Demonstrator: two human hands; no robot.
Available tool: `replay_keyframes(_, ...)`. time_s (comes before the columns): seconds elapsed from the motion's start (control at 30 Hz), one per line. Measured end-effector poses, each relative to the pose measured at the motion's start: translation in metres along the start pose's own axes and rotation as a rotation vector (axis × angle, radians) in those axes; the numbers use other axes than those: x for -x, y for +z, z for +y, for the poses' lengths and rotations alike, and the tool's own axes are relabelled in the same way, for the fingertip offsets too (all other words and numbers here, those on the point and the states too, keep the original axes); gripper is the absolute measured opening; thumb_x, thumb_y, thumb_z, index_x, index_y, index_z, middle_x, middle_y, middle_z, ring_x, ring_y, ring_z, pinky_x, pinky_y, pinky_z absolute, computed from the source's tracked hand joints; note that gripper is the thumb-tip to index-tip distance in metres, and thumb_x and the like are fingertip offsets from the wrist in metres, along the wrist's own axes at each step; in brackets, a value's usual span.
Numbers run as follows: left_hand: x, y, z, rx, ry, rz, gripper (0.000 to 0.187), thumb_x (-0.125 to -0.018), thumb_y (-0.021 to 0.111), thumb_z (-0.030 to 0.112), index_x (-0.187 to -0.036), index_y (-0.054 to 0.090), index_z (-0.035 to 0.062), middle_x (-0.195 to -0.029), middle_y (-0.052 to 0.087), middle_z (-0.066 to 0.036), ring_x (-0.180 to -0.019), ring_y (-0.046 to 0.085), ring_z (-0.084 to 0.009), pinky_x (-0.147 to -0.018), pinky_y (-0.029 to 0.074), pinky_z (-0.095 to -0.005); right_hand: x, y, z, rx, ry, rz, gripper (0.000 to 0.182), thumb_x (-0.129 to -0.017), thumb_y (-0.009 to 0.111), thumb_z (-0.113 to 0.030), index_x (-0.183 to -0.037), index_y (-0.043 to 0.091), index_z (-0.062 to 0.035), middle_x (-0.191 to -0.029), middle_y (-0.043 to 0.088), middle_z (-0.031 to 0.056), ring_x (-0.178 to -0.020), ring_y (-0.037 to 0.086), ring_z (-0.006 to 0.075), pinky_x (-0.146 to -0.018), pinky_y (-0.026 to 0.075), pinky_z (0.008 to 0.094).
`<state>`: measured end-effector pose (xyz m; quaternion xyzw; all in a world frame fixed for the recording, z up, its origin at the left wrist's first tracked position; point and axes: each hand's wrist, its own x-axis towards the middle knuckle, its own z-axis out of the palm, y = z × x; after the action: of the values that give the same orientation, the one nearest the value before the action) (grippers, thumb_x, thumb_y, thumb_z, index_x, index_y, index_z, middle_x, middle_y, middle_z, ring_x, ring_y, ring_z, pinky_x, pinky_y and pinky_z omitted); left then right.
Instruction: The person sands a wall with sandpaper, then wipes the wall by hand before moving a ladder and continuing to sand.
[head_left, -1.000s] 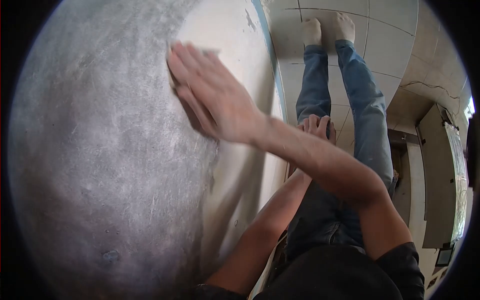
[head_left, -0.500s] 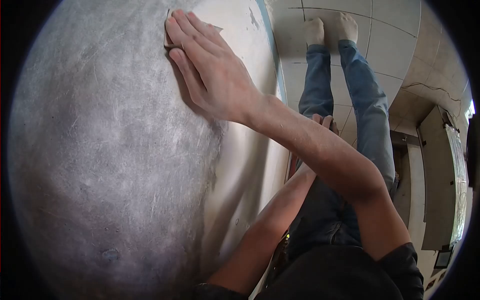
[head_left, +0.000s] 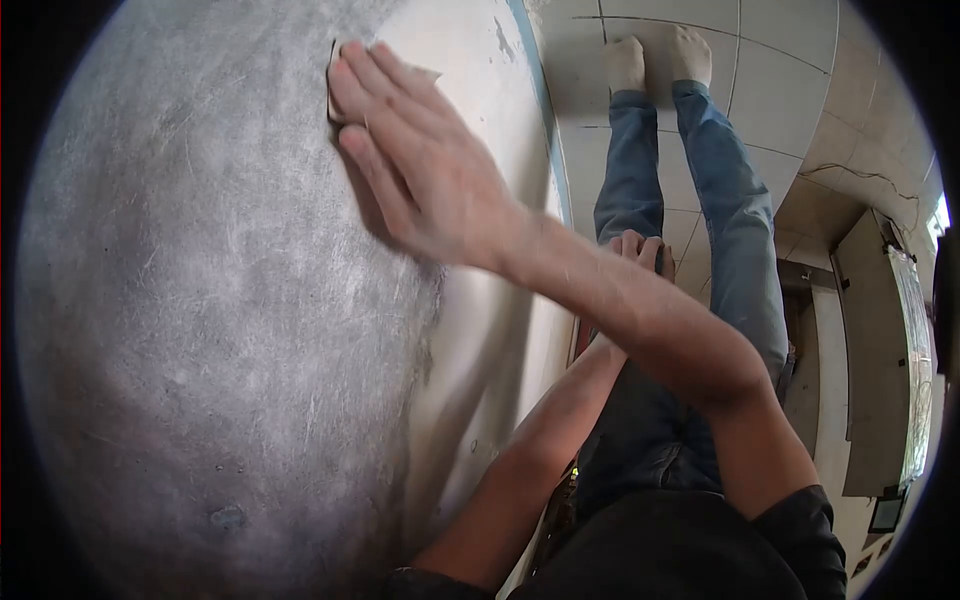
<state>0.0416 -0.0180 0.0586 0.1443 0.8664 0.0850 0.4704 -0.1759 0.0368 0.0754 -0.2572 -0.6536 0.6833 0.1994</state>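
A thin sheet [head_left: 427, 75], pale at its corner with a dark left edge, lies against the grey wall surface [head_left: 230, 220]. My right hand [head_left: 430, 165] presses it there, fingers stretched out together over the sheet and the thumb a little apart. Behind my right forearm, my left hand [head_left: 640, 248] rests by my thigh with its fingers curled. The forearm hides most of it, and what it holds, if anything, cannot be made out. The wall is rough, scratched grey on the left and smooth white [head_left: 490, 330] nearer my body.
A blue strip [head_left: 548, 110] edges the wall where it meets the tiled floor [head_left: 770, 95]. My bare feet [head_left: 690, 55] are on the tiles. A thin cable [head_left: 865, 173] and a long grey panel [head_left: 868, 350] are at the right.
My right hand and the sheet have shifted slightly down in the view along the wall. More of my left hand's fingers shows beside my right forearm.
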Motion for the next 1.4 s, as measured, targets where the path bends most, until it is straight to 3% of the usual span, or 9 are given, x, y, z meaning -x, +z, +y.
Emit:
replay_keyframes(0.23, -0.005, -0.003, 0.000, -0.020, 0.026, -0.015, 0.024, -0.092, 0.060, 0.031, -0.099, 0.069, 0.0105, -0.099, 0.056, -0.008, -0.101, 0.052, -0.0261, -0.091, 0.036, -0.0435, 0.085, -0.022, -0.028, 0.017, 0.031, -0.273, 0.054, -0.101, 0.049, -0.020, -0.150, 0.034, -0.0025, -0.154, 0.036, 0.0179, -0.145, 0.032, 0.0328, -0.119, 0.026, 0.0489)
replay_keyframes(0.43, -0.003, 0.001, -0.004, -0.026, 0.020, -0.024, 0.024, -0.092, 0.060, 0.030, -0.099, 0.070, 0.0100, -0.100, 0.056, -0.008, -0.101, 0.052, -0.0250, -0.091, 0.036, -0.0427, 0.004, -0.011, 0.008, 0.032, 0.027, -0.113, 0.053, -0.101, 0.050, -0.018, -0.150, 0.034, -0.0044, -0.157, 0.033, 0.0147, -0.145, 0.031, 0.0316, -0.120, 0.021, 0.0485)
replay_keyframes(0.53, -0.005, 0.000, 0.001, -0.023, -0.007, -0.020, 0.023, -0.092, 0.060, 0.030, -0.099, 0.070, 0.0102, -0.100, 0.056, -0.008, -0.100, 0.052, -0.0255, -0.091, 0.036, -0.0427, 0.043, -0.008, -0.005, -0.056, 0.028, -0.126, 0.054, -0.100, 0.052, -0.019, -0.149, 0.036, -0.0050, -0.156, 0.034, 0.0154, -0.145, 0.032, 0.0317, -0.120, 0.022, 0.0493)
replay_keyframes(0.67, -0.007, -0.002, 0.000, -0.049, 0.033, 0.004, 0.021, -0.091, 0.061, 0.029, -0.098, 0.070, 0.0109, -0.098, 0.057, -0.008, -0.099, 0.053, -0.0256, -0.091, 0.036, -0.0430, 0.095, -0.026, -0.010, 0.045, 0.008, -0.323, 0.058, -0.099, 0.054, -0.022, -0.150, 0.034, -0.0057, -0.155, 0.037, 0.0134, -0.145, 0.033, 0.0309, -0.119, 0.024, 0.0507)
replay_keyframes(0.9, -0.003, 0.001, -0.001, -0.022, -0.016, -0.026, 0.021, -0.090, 0.062, 0.029, -0.098, 0.070, 0.0111, -0.099, 0.057, -0.008, -0.102, 0.053, -0.0257, -0.092, 0.036, -0.0431, -0.002, -0.001, 0.016, 0.075, 0.057, -0.053, 0.053, -0.103, 0.045, -0.027, -0.150, 0.035, -0.0034, -0.156, 0.034, 0.0171, -0.146, 0.031, 0.0312, -0.120, 0.024, 0.0501)
replay_keyframes(1.07, -0.005, 0.006, -0.006, -0.041, 0.041, 0.002, 0.021, -0.091, 0.062, 0.029, -0.098, 0.070, 0.0110, -0.098, 0.057, -0.007, -0.100, 0.053, -0.0253, -0.092, 0.036, -0.0431, 0.083, -0.003, -0.019, -0.048, 0.046, -0.158, 0.056, -0.103, 0.044, -0.026, -0.153, 0.029, -0.0051, -0.159, 0.029, 0.0155, -0.147, 0.027, 0.0286, -0.121, 0.022, 0.0484)
replay_keyframes(1.3, -0.006, 0.005, -0.002, -0.038, -0.010, -0.019, 0.022, -0.092, 0.060, 0.030, -0.098, 0.069, 0.0109, -0.099, 0.056, -0.007, -0.102, 0.052, -0.0250, -0.092, 0.036, -0.0428, 0.026, -0.007, 0.012, 0.045, -0.013, -0.120, 0.056, -0.102, 0.048, -0.025, -0.151, 0.032, -0.0037, -0.158, 0.032, 0.0156, -0.146, 0.030, 0.0325, -0.120, 0.022, 0.0490)
replay_keyframes(1.4, -0.004, 0.003, -0.001, -0.038, 0.000, -0.003, 0.021, -0.092, 0.060, 0.029, -0.098, 0.069, 0.0108, -0.098, 0.056, -0.007, -0.101, 0.052, -0.0251, -0.092, 0.036, -0.0430, 0.052, -0.009, -0.003, -0.040, 0.077, -0.175, 0.054, -0.103, 0.046, -0.026, -0.150, 0.033, -0.0038, -0.158, 0.031, 0.0158, -0.147, 0.028, 0.0326, -0.121, 0.021, 0.0500)
